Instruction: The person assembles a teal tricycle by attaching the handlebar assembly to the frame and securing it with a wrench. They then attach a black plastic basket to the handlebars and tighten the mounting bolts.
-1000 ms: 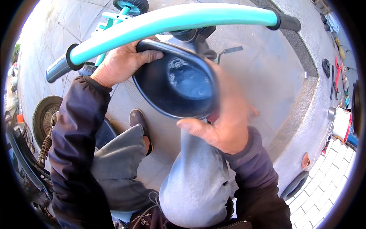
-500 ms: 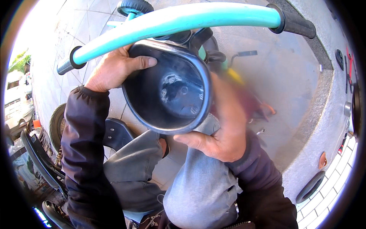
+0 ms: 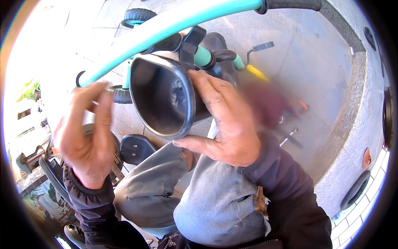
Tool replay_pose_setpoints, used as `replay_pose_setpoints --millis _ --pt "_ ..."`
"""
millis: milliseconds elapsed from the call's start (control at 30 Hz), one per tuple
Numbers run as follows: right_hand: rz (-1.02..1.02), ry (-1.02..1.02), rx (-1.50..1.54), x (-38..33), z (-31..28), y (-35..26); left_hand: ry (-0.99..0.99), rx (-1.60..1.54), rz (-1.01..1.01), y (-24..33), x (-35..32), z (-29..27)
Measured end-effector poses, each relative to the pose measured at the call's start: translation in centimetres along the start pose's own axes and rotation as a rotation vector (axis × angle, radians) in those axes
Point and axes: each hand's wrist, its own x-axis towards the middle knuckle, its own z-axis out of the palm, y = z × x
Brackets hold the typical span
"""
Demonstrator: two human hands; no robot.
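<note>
A black plastic bucket-shaped basket (image 3: 159, 93) hangs in front of a teal tricycle handlebar (image 3: 166, 29), its open mouth tilted toward me and to the left. My right hand (image 3: 226, 120) grips its right side, the fingers high on the outer wall and the thumb at the lower rim. My left hand (image 3: 87, 141) is in the air left of the basket, apart from it and blurred. Its thumb and forefinger bend together in a pinch; a small pale glint shows between them, too unclear to name. Behind the basket is a teal frame tube (image 3: 203, 56) with black fittings.
Small black wheels (image 3: 139, 16) stand at the back left. On the paved floor at right lie a yellow-handled tool (image 3: 257, 72), a blurred maroon item (image 3: 265, 103) and a metal wrench (image 3: 289, 137). A black seat-like part (image 3: 137, 148) is beside my left knee.
My left hand has let go of the basket's upper left rim and moved down and left. The basket and handlebar have turned leftward, while my right hand keeps hold of the basket.
</note>
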Motion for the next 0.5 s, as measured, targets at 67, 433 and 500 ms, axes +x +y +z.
replay_pose_setpoints --millis 67,433,500 --pt "0.004 -0.014 -0.024 -0.1 0.1 0.1 0.184 0.158 0.286 -0.6 1.3 0.2" --pt "0.009 -0.059 0.008 0.2 0.5 0.5 -0.013 -0.017 0.031 -3.1 4.4 4.0" --pt "0.005 -0.048 0.016 0.3 0.6 0.6 -0.019 -0.018 0.005 -3.7 4.5 4.1"
